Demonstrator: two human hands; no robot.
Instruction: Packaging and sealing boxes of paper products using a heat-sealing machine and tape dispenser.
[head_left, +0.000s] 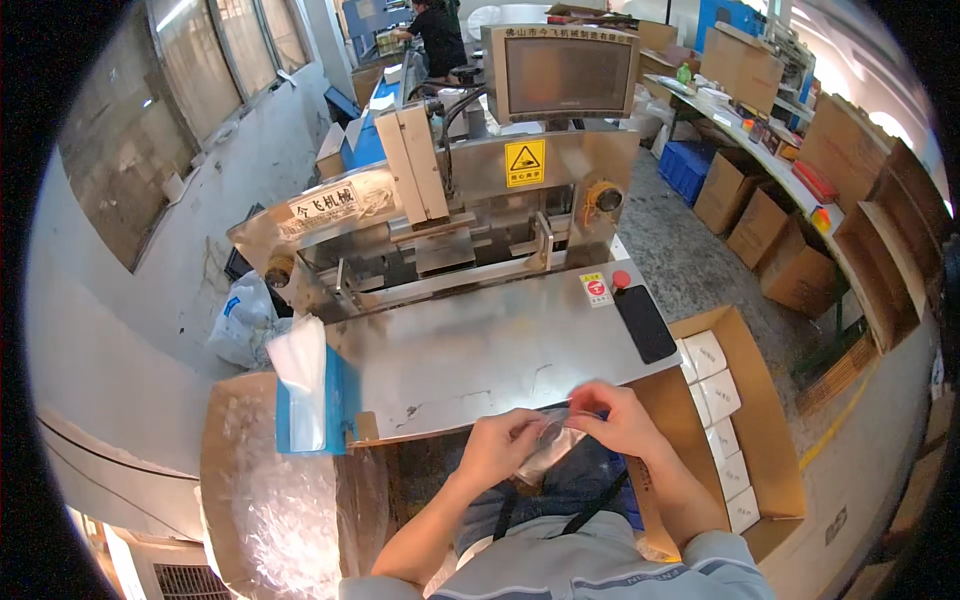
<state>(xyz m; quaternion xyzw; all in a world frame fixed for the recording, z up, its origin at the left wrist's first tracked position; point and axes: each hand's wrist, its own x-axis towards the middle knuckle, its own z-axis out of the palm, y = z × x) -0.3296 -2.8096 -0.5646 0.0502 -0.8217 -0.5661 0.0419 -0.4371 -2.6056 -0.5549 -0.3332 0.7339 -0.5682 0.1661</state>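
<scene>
Between my hands, just off the near edge of the steel machine table, is a small clear plastic bag. My left hand pinches its left side between thumb and fingers. On the upper right edge of the bag, my right hand has its fingertips closed. The bag hangs over my lap and looks shiny; whether anything is inside I cannot make out. At the table's left corner, a blue holder carries a stack of clear bags.
An open carton with several white boxes stands at my right. Another carton full of clear plastic lies at my left. A black phone and red button sit on the table. A person works farther back.
</scene>
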